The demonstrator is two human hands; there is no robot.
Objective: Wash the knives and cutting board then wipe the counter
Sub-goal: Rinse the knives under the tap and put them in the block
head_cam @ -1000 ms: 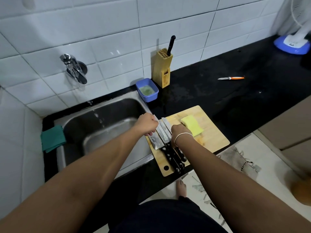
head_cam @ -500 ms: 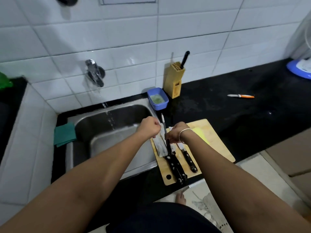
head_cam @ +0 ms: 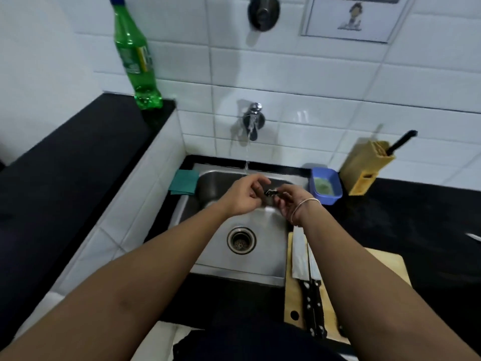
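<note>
Both forearms reach forward from the bottom of the view and meet over the steel sink (head_cam: 260, 267), just below a thin stream of water (head_cam: 246, 157) falling from the wall tap (head_cam: 253, 120). The right hand (head_cam: 289, 204), with a bangle at the wrist, has its fingers curled around the black handle of a knife (head_cam: 271, 192); the blade is hidden. The left hand (head_cam: 243, 196) sits just beside it with fingers loosely bent and fingertips close to the handle; whether they touch it is unclear. Two more knives (head_cam: 304, 264) lie side by side on a wooden cutting board (head_cam: 292, 303) on the black counter (head_cam: 416, 212) right of the sink. A knife block (head_cam: 364, 162) and a blue soap dish (head_cam: 325, 186) stand behind it.
</note>
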